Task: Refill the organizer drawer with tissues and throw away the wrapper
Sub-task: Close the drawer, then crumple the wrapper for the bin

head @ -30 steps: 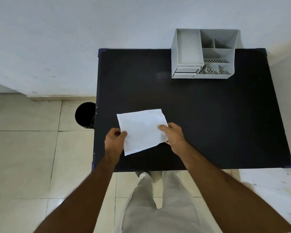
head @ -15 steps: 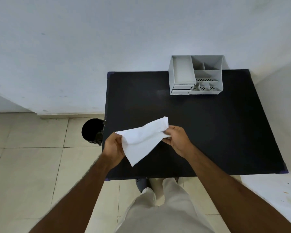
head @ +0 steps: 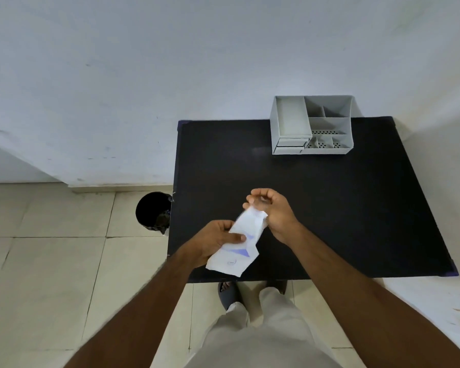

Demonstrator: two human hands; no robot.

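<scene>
White tissue pack (head: pixel 235 245), blue marks and a small printed circle on its wrapper, held tilted in the air above the near edge of the black table (head: pixel 329 208), a little left of the table's middle. Left hand (head: pixel 213 241) wrapped around the pack's lower half, thumb pressed across the front face beside the blue triangle. Right hand (head: pixel 272 211) at the pack's upper end, fingers curled and pinched together at the top corner; blurred there, so cannot tell exactly what sits between the fingertips. Pack's lower corner hanging just past the table's near edge.

On the table's far right corner, against the wall: grey organizer (head: pixel 312 126), upright, well apart from the pack. One long open tray on its left side, smaller open compartments to the right, some with perforated floors. Two shallow drawers (head: pixel 290 146) stacked under the long tray, both pushed in flush.

On the tiled floor just beside the table's left edge: round black bin (head: pixel 153 211), open-topped, something dark and crumpled inside. Below the table's near edge: light trousers and a dark sandal.
</scene>
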